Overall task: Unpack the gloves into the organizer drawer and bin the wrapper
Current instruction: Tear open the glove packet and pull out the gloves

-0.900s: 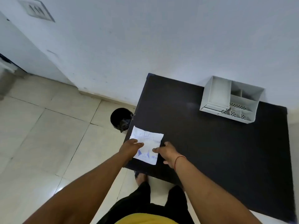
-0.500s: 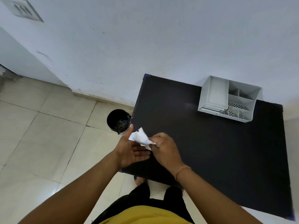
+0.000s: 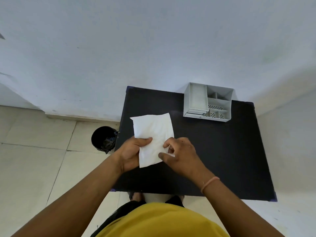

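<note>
A flat white glove packet (image 3: 153, 132) is held up over the left part of the black table (image 3: 222, 151), its plain side toward me. My left hand (image 3: 132, 153) grips its lower left edge, thumb on top. My right hand (image 3: 179, 153) pinches the packet's lower right edge with curled fingers. A grey organizer (image 3: 208, 102) with an open drawer on its left side stands at the table's back right. The gloves themselves are hidden inside the packet.
A black bin (image 3: 104, 139) lined with a dark bag stands on the tiled floor just left of the table. A pale wall runs behind the table. My feet show under the near table edge.
The packet lay flat on the table's near left corner with its printed side up; both hands have picked it up, turned it over and brought it toward the table's middle.
</note>
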`<state>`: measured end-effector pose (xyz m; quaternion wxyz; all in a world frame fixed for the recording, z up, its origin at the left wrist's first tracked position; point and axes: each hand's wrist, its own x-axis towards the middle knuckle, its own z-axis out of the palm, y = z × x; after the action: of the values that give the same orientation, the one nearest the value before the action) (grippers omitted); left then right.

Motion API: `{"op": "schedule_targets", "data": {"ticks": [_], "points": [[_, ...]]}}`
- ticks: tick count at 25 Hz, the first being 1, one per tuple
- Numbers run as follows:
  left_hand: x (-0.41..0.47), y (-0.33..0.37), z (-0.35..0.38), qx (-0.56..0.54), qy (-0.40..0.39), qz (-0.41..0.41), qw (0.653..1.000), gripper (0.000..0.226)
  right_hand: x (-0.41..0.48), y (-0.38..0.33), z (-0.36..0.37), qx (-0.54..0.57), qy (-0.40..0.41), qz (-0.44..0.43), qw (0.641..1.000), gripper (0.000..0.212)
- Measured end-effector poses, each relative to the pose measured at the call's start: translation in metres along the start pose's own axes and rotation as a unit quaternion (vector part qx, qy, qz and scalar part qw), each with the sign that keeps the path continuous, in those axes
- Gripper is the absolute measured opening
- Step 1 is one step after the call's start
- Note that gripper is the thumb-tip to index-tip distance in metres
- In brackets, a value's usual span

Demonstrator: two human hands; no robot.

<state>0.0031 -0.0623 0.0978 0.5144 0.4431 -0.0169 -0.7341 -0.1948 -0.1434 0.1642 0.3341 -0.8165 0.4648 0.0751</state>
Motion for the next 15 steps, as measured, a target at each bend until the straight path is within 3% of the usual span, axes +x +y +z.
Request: {"op": "schedule_targets", "data": {"ticks": [4, 6, 9, 12, 15], "points": [[-0.006, 0.014, 0.019, 0.004, -0.030, 0.023, 0.999, 0.057, 0.001, 0.001, -0.018, 0.040, -0.051, 0.026, 0.998, 0.029], [-0.012, 0.005, 0.066, 0.031, -0.055, 0.027, 0.998, 0.054, -0.033, 0.033, -0.045, 0.095, -0.023, 0.044, 0.994, 0.030], [-0.014, 0.007, 0.080, 0.062, -0.063, 0.054, 0.995, 0.063, -0.033, 0.039, -0.044, 0.106, -0.053, 0.047, 0.992, 0.028], [-0.012, -0.005, 0.101, 0.164, -0.009, 0.071, 0.984, 0.073, -0.039, 0.047, -0.053, 0.105, -0.008, 0.026, 0.994, 0.043], [-0.006, -0.020, 0.129, 0.144, 0.009, 0.081, 0.986, 0.074, -0.048, 0.072, -0.073, 0.127, 0.002, 0.023, 0.992, 0.038]]}}
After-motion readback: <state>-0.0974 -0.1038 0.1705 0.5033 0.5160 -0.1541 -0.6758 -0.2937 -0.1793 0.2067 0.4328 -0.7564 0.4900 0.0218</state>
